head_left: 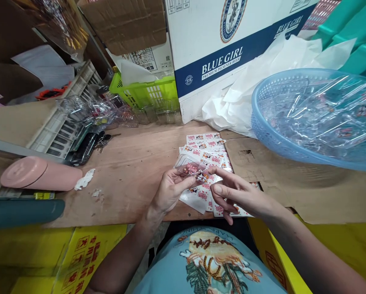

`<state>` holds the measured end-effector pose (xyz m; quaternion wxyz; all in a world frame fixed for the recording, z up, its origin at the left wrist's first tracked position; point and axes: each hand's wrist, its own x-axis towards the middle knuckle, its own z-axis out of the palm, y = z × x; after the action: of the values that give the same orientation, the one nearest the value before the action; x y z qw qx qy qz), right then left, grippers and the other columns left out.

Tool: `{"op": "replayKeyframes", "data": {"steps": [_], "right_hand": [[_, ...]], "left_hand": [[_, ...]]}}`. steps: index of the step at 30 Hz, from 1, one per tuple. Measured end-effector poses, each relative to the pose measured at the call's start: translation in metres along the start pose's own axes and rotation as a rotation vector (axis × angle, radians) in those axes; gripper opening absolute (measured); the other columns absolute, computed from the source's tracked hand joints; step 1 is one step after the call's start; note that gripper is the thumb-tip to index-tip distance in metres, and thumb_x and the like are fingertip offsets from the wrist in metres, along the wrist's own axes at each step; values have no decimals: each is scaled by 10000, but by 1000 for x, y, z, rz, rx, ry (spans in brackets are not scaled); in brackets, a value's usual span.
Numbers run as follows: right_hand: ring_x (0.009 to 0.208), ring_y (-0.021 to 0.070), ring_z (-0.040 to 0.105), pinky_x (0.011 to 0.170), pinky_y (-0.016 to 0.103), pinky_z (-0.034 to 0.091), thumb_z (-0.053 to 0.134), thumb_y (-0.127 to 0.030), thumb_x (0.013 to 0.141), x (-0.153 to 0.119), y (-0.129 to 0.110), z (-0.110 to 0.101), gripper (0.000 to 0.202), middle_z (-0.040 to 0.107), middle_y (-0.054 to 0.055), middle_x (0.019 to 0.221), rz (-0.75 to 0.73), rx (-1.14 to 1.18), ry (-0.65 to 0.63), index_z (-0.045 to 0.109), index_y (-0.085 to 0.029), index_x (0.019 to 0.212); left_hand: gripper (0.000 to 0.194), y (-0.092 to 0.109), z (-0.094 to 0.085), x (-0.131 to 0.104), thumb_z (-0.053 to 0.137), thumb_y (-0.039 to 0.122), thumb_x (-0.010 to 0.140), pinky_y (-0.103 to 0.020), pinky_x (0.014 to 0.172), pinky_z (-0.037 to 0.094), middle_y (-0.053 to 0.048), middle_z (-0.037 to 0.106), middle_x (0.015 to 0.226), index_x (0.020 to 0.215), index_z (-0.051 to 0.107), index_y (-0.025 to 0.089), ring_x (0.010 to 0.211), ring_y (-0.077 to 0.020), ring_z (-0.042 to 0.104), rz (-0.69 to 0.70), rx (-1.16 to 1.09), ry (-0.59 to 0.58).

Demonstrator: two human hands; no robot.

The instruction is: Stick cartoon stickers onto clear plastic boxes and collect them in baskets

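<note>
While the bare L hand [167, 192] pinches the small, clear plastic case [190, 165] btwn thumb and fingers, the bare R hand [235, 190] brings its index fingertip to, or very near, the R side of the case; contact can't be told for certain. Hands: apart from each other, w/ the case btwn them; L closed on the case, R w/ thumb and index parted, other fingers loosely curled. Case position: held over the fanned white paper sheets w/ red lettering and cartoon cats [205, 141], toward the near edge of the brown wooden bench [124, 183]. Red lettering and a cat figure show at the case; whether they lie on or under the plastic can't be told. The light-blue perforated plastic basket [259, 126], w/ more clear plastic pieces, stands toward the far R corner.

Handling notes (judgement): thin plastic likely flexes, so a light L grip at the rim, w/ the thumb off the print, seems best. The R index is best used flat and gently, working from the middle of the print outward, as a hard poke may dent the wall or trap a crease. A slight tilt toward the eyes helps check alignment vs. the case edges. Low height over the sheets limits any drop; loose R fingers need clearance from them, max. care at the sheets' R edge.
</note>
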<state>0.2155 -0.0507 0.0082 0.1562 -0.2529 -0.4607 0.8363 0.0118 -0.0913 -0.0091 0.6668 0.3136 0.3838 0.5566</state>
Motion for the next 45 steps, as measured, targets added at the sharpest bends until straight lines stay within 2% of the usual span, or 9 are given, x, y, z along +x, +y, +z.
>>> {"op": "replayKeyframes", "data": {"steps": [4, 12, 19, 23, 28, 33, 37, 43, 45], "right_hand": [[398, 64, 444, 379, 188, 476, 607, -464, 930, 0, -1, 1, 498, 472, -109, 563, 21, -60, 15, 378, -241, 1311], [380, 60, 420, 387, 186, 491, 621, -489, 909, 3, -8, 9, 514, 456, -121, 509, 27, -134, 67, 410, -208, 1284], [368, 69, 457, 344, 152, 417, 616, -501, 908, 4, -7, 9, 511, 466, -123, 499, 37, -151, 65, 413, -215, 1279], [359, 65, 484, 334, 128, 372, 628, -507, 898, 4, -8, 11, 501, 505, -112, 502, 54, -195, 106, 441, -219, 1263], [380, 75, 485, 341, 151, 426, 652, -522, 875, 5, -9, 12, 562, 493, -111, 512, 64, -226, 156, 439, -244, 1315], [366, 83, 479, 337, 170, 431, 630, -556, 876, 6, -7, 12, 524, 495, -102, 514, 48, -257, 189, 465, -246, 1264], [360, 81, 429, 348, 180, 403, 567, -568, 907, 9, -5, 13, 459, 454, -105, 491, 4, -306, 216, 492, -212, 1187], [458, 99, 453, 451, 204, 328, 512, -475, 964, 12, -1, 21, 396, 464, -77, 536, -139, -687, 415, 527, -179, 1226], [493, 113, 471, 495, 220, 336, 493, -427, 979, 12, 3, 25, 408, 484, -67, 554, -173, -795, 457, 503, -185, 1308]], "left_hand": [[217, -1, -1, 0, 747, 175, 793, -405, 971, 553, -85, 743, 1140, 1009, 766, 176, 1078, -258, 687, 6, 21, 7], [234, 1, -1, -1, 754, 168, 781, -396, 944, 563, -75, 761, 1071, 1014, 764, 185, 994, -227, 710, -1, 6, 13], [229, 0, -1, 0, 754, 184, 782, -364, 930, 564, -79, 756, 1092, 1011, 766, 187, 961, -212, 717, -8, 48, 24], [246, 1, 0, -1, 754, 170, 775, -355, 923, 565, -87, 755, 1091, 1021, 761, 175, 991, -226, 712, -2, 47, 24], [191, 2, -1, -1, 696, 244, 833, -394, 917, 573, -109, 760, 1064, 981, 757, 140, 1011, -253, 710, -28, -15, 15], [205, -3, 3, 1, 658, 323, 883, -393, 923, 577, -92, 773, 1002, 887, 761, 146, 985, -234, 722, 10, 1, 111], [219, -11, 9, 2, 648, 343, 893, -392, 916, 585, -86, 760, 1082, 944, 770, 169, 1018, -239, 715, 91, 76, 165], [299, -27, 15, -3, 645, 397, 886, -370, 956, 572, -86, 725, 1188, 1053, 759, 176, 1101, -253, 684, 277, 361, 343], [288, -30, 16, -1, 644, 392, 888, -371, 974, 562, -82, 726, 1185, 1045, 760, 181, 1120, -256, 676, 304, 373, 377]]}}
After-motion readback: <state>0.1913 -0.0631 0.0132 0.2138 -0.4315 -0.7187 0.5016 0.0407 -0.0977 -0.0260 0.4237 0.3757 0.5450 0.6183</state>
